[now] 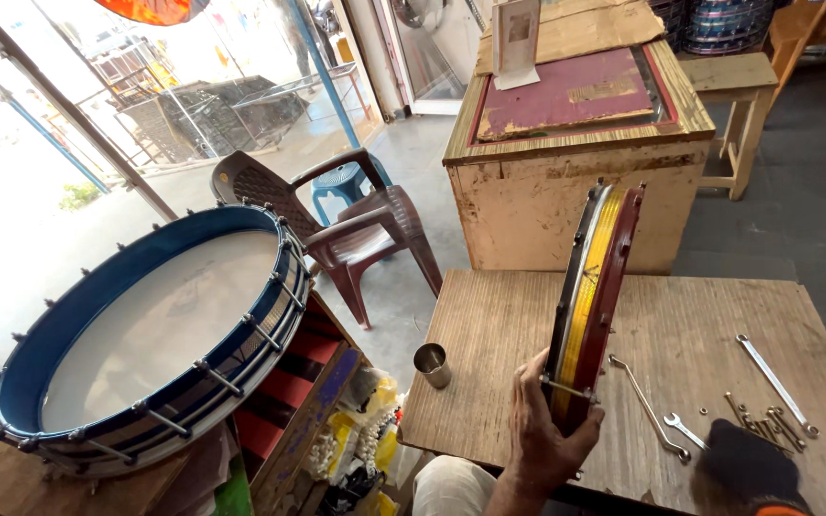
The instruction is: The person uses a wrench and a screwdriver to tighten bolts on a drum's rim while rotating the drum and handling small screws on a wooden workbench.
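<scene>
A small red-rimmed drum (593, 287) with yellow and silver bands stands on its edge on a wooden table (489, 325). My left hand (539, 435) grips the drum's lower rim and holds it upright. My right hand (749, 465), dark and partly cut off by the frame's edge, rests on the table by a cluster of small bolts (767, 422). Its fingers are hidden. Three wrenches lie nearby: a long one (776, 384), a bent one (649, 408) and a short one (685, 431).
A steel cup (431, 364) stands near the table's left edge. A large blue drum (145, 334) with tension rods rests on a shelf to the left. Behind stand a brown plastic chair (360, 229), a big wooden crate (566, 191) and a wooden stool (738, 86).
</scene>
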